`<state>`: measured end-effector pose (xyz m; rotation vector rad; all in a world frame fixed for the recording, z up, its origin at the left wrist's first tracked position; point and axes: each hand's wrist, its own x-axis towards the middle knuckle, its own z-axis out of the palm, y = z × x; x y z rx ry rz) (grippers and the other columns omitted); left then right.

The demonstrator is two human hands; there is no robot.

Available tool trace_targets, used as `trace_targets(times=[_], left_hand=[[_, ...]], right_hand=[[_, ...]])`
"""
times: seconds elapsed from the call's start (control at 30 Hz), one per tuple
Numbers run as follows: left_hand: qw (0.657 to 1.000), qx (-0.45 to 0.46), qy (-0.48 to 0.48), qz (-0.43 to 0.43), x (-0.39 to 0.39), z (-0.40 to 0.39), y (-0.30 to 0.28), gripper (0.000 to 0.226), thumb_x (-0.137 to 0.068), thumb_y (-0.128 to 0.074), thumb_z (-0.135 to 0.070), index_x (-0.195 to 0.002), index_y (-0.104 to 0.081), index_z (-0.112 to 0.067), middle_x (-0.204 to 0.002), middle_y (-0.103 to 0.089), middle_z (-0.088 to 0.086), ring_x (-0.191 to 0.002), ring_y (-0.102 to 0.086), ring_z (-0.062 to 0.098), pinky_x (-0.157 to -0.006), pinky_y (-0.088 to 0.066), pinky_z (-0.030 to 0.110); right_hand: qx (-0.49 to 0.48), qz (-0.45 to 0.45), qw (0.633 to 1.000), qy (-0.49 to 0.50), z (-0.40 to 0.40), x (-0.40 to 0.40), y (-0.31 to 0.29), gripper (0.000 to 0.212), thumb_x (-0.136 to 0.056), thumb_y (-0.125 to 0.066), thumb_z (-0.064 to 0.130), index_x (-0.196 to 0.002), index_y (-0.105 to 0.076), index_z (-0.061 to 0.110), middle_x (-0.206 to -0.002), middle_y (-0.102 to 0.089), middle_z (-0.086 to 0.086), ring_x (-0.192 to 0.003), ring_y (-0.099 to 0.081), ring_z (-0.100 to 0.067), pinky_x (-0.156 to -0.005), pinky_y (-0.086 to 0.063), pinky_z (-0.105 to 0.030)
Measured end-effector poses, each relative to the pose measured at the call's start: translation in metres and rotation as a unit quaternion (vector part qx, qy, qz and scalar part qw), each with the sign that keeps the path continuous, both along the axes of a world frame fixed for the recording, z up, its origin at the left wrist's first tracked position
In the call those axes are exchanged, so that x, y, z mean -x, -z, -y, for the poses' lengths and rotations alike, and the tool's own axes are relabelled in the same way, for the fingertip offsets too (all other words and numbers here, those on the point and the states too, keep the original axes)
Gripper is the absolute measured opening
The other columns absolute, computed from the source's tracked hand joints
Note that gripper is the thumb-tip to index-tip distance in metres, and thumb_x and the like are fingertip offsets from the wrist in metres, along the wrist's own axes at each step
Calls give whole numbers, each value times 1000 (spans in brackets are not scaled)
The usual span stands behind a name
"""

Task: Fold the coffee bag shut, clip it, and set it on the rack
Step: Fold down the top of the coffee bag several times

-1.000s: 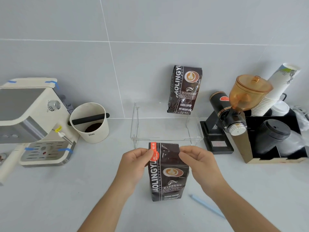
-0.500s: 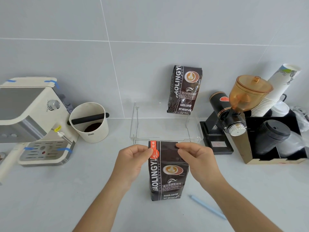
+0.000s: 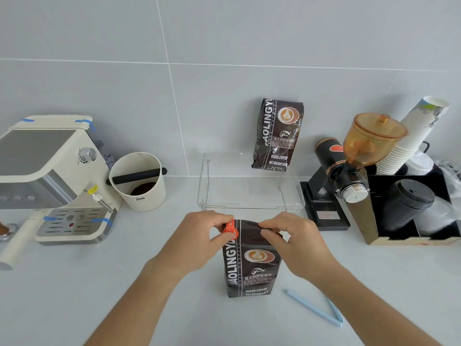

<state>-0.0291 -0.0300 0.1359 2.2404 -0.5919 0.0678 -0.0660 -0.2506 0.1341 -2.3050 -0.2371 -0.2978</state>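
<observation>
Both hands have crept inward over the last second, left hand (image 3: 199,239) and right hand (image 3: 293,242) now pinching the top edge of the upright dark-brown foil coffee bag (image 3: 250,267) on the pale grey counter (image 3: 74,283), so the fold's just starting, with the light-blue plastic clip (image 3: 315,308) unused.

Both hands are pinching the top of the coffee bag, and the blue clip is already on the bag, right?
Not quite. Both hands, left and right, do pinch the top of the coffee bag, but the head view shows the blue clip lying open on the counter to the bag's right, not on it.
</observation>
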Motion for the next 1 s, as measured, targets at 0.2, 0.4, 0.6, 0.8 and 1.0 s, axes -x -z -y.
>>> trace_targets(times=[0.2,0.4,0.6,0.8,1.0], left_hand=[[1000,-14,18,-19,1,-6,8,7,-85,-69,-31,-86,-76,-28,-78,-65,-12,-80,-62,4,-70,-43,10],[969,151,-19,-193,3,-2,18,12,-82,-75,-13,-73,-76,-21,-72,-76,-5,-70,-67,5,-71,-49,14],[933,255,-36,-250,6,3,23,35,-80,-76,-7,-97,-74,-38,-69,-77,-1,-65,-67,7,-66,-50,12],[969,151,-3,-197,8,1,29,55,-67,-83,-1,-90,-72,-50,-81,-77,-13,-81,-71,7,-78,-55,18],[983,78,18,-167,8,0,28,40,-76,-80,-16,-90,-68,-51,-93,-75,-12,-86,-67,2,-79,-50,11]], right_hand=[[5,-4,1000,-15,1,4,1,13,-84,-71,10,-80,-75,22,-77,-66,11,-80,-60,-9,-66,-43,-8],[-144,-146,978,40,-5,3,1,31,-84,-70,11,-67,-72,37,-72,-74,20,-65,-65,3,-60,-48,-8],[-271,-236,930,78,-8,-6,0,23,-82,-71,2,-69,-76,21,-66,-77,3,-60,-68,-8,-59,-50,-18],[-287,-313,904,54,-5,-13,0,24,-85,-65,-2,-72,-77,15,-73,-76,-6,-64,-69,-18,-61,-56,-28],[-233,-378,896,2,3,-14,2,23,-89,-60,3,-80,-80,12,-82,-77,-10,-76,-67,-21,-79,-49,-37]])
